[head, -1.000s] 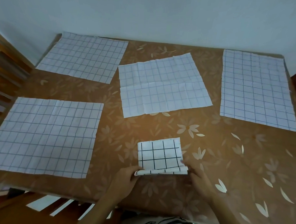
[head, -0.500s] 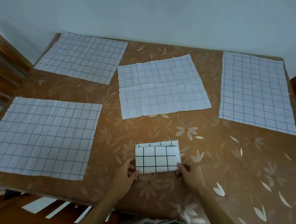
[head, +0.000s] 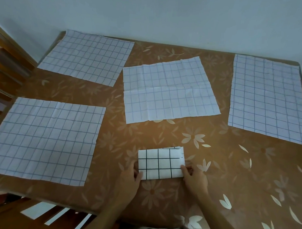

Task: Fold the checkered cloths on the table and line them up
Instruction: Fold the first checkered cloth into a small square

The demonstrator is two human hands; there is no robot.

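A small folded checkered cloth (head: 160, 163) with bold black lines lies flat near the table's front edge. My left hand (head: 130, 180) rests at its near left corner, fingertips touching the cloth's left edge. My right hand (head: 194, 180) is at the near right corner, with a fingertip pressing on the cloth's right edge. Several unfolded checkered cloths lie spread out: one at the back left (head: 86, 57), a creased one in the middle (head: 169, 90), one at the right (head: 267, 100) and one at the front left (head: 42, 139).
The table (head: 231, 172) wears a brown cover with pale flowers. It stands against a pale wall. Wooden furniture (head: 6, 66) stands at the left, and wooden chair slats (head: 40, 212) show below the front edge.
The small cloth's near part was lifted in both hands; it now lies folded over, shorter and flat. Both hands have shifted to its near corners.
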